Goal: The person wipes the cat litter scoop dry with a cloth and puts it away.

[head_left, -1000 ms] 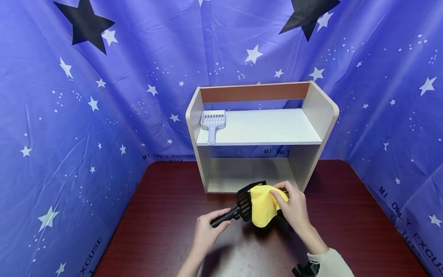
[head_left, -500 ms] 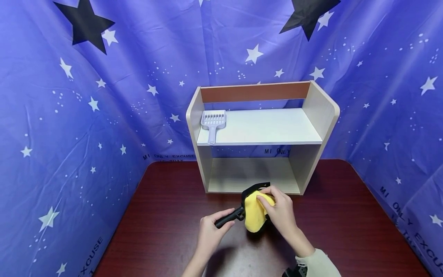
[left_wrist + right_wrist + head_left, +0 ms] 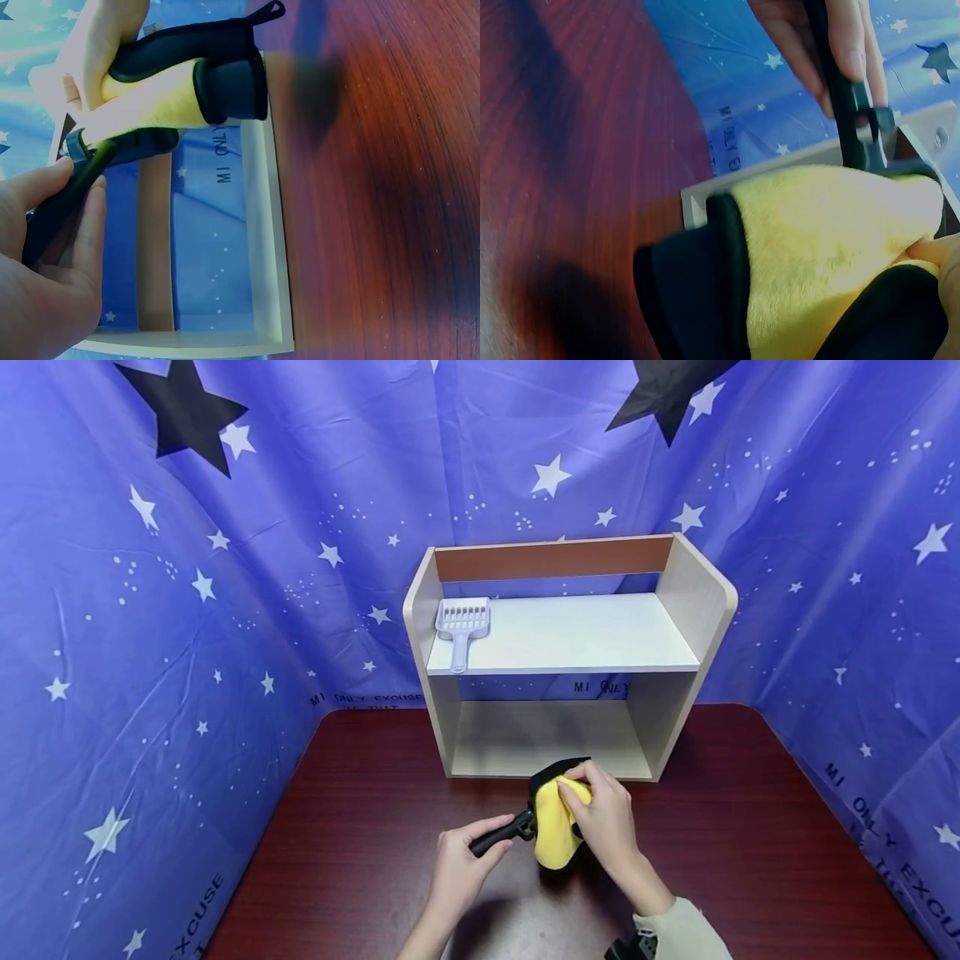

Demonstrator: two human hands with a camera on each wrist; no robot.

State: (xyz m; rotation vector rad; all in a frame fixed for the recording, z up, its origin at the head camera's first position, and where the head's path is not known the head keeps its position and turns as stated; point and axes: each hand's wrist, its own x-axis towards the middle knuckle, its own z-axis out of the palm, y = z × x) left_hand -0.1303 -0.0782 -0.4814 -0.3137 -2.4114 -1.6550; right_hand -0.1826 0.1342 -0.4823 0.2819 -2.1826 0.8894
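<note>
A black litter scoop [image 3: 543, 774] is held in the air over the table's middle, tilted, in front of the shelf. My left hand [image 3: 457, 864] grips its handle [image 3: 56, 202], thumb on one side and fingers on the other. Over the scoop's head lies a yellow cloth [image 3: 553, 831] with dark edging, hiding most of the slots. My right hand [image 3: 609, 818] pinches this cloth and presses it to the scoop. Yellow plush [image 3: 832, 232] fills much of the right wrist view, where only part of the right hand shows.
Behind the hands stands a two-level shelf unit [image 3: 682, 610] on the dark red table [image 3: 360, 827]. A pale litter scoop [image 3: 462, 628] lies at the left of its upper board. A blue star-patterned curtain [image 3: 315, 485] surrounds the table at the back and sides.
My right hand has moved left with the cloth, closer to the handle, covering slots that showed before. The scoop and my left hand have shifted slightly right.
</note>
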